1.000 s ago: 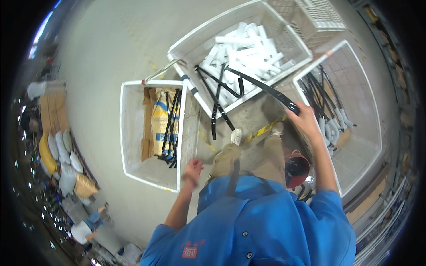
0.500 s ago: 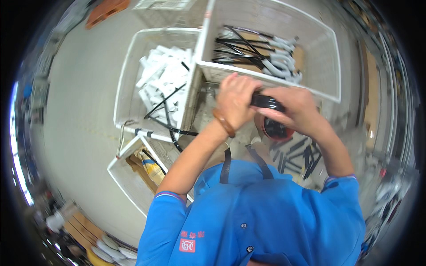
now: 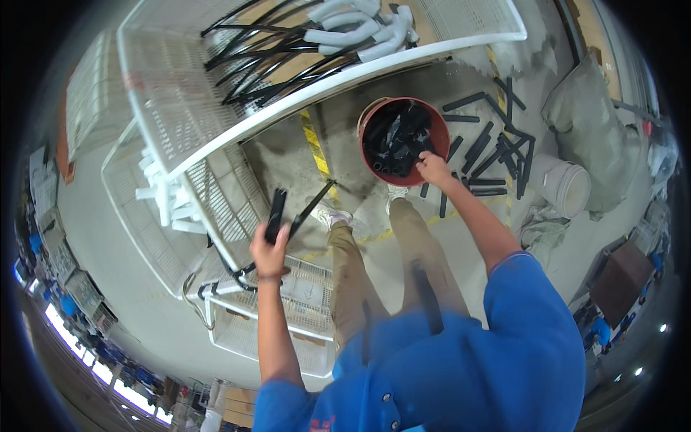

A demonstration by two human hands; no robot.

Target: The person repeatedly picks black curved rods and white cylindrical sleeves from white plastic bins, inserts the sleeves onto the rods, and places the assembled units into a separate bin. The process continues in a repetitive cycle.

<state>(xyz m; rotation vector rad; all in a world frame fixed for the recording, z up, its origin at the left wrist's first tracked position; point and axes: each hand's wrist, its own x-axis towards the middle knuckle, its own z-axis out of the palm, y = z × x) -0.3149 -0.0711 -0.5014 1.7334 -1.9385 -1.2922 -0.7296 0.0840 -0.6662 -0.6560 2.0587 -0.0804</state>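
My left hand [image 3: 269,250] is closed around a short black tube [image 3: 276,209], which stands up out of the fist. A thin black rod [image 3: 312,209] slants away from the same hand; whether the fingers hold it too, I cannot tell. My right hand [image 3: 434,170] reaches over the near right rim of a red bucket [image 3: 440,122]. Its fingers are closed at the end of a black tube [image 3: 417,146] among several shiny black tubes [image 3: 392,140] inside. The fingertips are partly hidden.
A large white crate [image 3: 252,126] holds black rods with grey curved ends [image 3: 345,36]. White pieces [image 3: 169,191] fill a crate at left. Loose black tubes [image 3: 479,144] lie on the floor right of the bucket, near a white pail [image 3: 565,187] and a grey sack [image 3: 590,129].
My hands were together on a shiny black piece. They have parted: the left moved left with a tube, the right went down to the red bucket. The view has shifted.
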